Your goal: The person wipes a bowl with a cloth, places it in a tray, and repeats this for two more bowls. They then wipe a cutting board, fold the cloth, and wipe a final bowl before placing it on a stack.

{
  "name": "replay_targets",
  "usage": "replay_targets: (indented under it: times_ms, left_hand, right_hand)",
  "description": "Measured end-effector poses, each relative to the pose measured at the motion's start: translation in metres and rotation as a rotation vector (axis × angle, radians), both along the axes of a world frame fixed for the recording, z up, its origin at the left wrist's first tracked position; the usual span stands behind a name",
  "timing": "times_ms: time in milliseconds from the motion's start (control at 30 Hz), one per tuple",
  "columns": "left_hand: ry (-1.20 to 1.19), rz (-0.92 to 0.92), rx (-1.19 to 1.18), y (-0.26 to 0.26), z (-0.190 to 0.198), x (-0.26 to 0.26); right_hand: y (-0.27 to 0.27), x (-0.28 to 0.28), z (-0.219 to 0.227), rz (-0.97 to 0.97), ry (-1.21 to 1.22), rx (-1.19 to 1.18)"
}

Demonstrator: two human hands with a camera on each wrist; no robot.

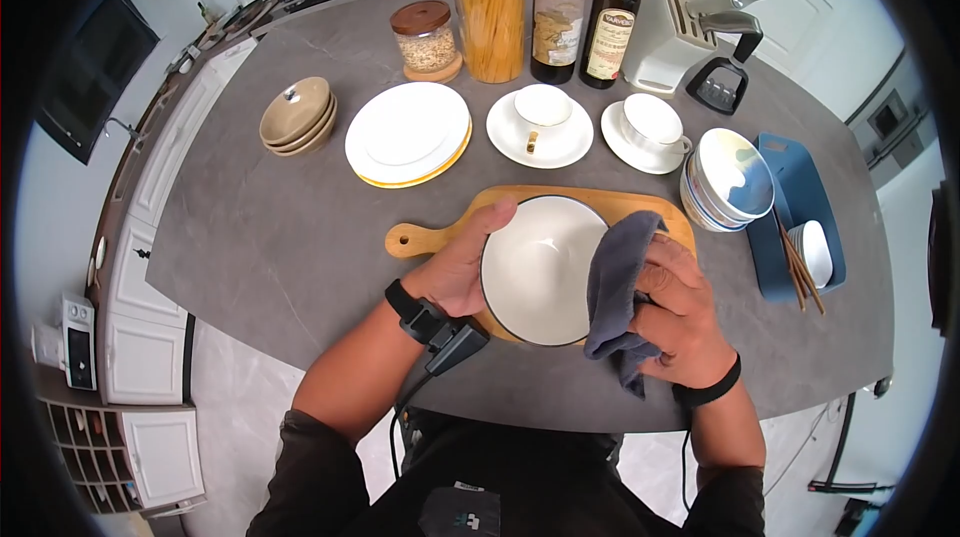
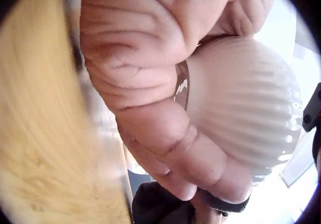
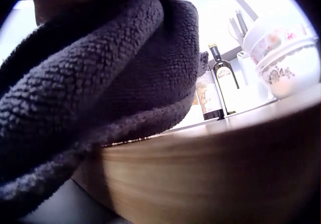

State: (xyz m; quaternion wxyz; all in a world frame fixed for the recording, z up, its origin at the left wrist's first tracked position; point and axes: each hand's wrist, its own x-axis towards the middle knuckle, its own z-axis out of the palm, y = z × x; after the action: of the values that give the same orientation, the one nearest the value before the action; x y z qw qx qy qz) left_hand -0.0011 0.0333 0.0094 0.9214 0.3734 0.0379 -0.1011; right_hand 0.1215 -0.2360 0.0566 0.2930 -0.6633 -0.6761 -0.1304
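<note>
Fingers (image 2: 205, 158) of the left hand (image 1: 462, 255) curl round the left side of a white bowl (image 1: 540, 267), thumb at its rim, while the bent fingers of the right hand (image 1: 680, 312) grip a bunched dark grey cloth (image 1: 615, 287) against the bowl's right edge. Beneath it all stretches the grey worktop (image 1: 250, 247). On its near middle lies a wooden board (image 1: 640, 205), and the bowl is held over it, mouth facing up toward the head camera; whether the two touch cannot be told. At the right, a blue tray (image 1: 800, 167) holds small white bowls (image 1: 817, 252). Along the far side stand a tall jar of pasta (image 1: 490, 12), a pale knife block (image 1: 665, 37) and, between them, two dark bottles (image 1: 612, 32). Nearer and left of centre sits a stack of white plates (image 1: 408, 137). Patterned bowls (image 1: 735, 172) are piled just left of the tray. Beige bowls (image 1: 295, 112) nest at the far left. Left of the pasta, a wooden-lidded jar (image 1: 427, 47) contains pale flakes. Two white cups (image 1: 543, 109) stand between the plates and the patterned bowls. Thinnest, brown chopsticks (image 1: 800, 272) lie over the tray's near edge.
</note>
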Motion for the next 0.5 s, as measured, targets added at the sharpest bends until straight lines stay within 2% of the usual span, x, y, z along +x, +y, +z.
replay_targets:
  times_ms: [100, 167, 333, 400, 433, 500]
  left_hand:
    - [-0.024, -0.057, -0.005, 0.006, -0.007, -0.001]
    - [-0.035, -0.088, 0.009, 0.007, -0.006, -0.001]
    - [-0.073, -0.187, 0.063, 0.003, -0.005, -0.004]
    - [0.016, -0.270, 0.100, -0.003, -0.011, -0.006]
    - [0.018, -0.303, 0.026, -0.004, -0.012, -0.007]
    - [0.025, -0.321, 0.023, -0.008, -0.009, -0.005]
  right_hand:
    - [-0.001, 0.003, -0.004, 0.012, 0.108, 0.057]
    - [-0.001, 0.004, -0.006, 0.021, 0.263, 0.058]
    - [0.001, 0.004, -0.002, 0.089, 0.292, 0.027]
    - [0.001, 0.000, 0.004, 0.088, 0.303, 0.000]
    - [0.000, -0.004, 0.006, 0.066, 0.233, -0.042]
    - [0.003, -0.009, 0.007, 0.044, 0.164, -0.084]
